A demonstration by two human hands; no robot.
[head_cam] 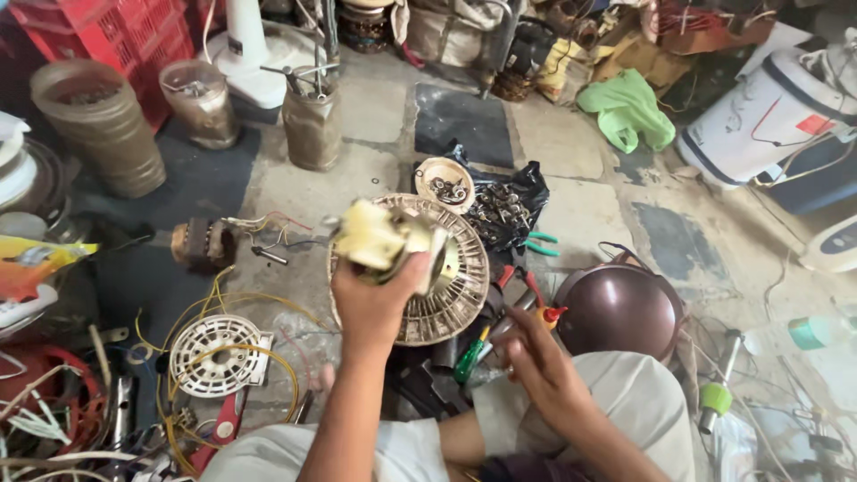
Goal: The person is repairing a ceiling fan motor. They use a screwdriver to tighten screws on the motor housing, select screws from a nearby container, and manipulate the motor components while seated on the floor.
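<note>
Left hand [373,299]: raised, fingers wrapped round a cream-coloured motor part [384,239], blurred, held directly over the round ribbed fan housing [451,295] on the floor. Right hand [540,361]: just right of the housing, fingers curled about a slim tool with a red-and-orange tip [546,315]; how firmly it grips cannot be told. Around the housing: green-handled screwdriver [470,355] at its lower right edge, brown domed cover [618,310] to the right, small bowl of screws [445,184] just above, white vented disc with yellow wires [217,354] well to the left.
</note>
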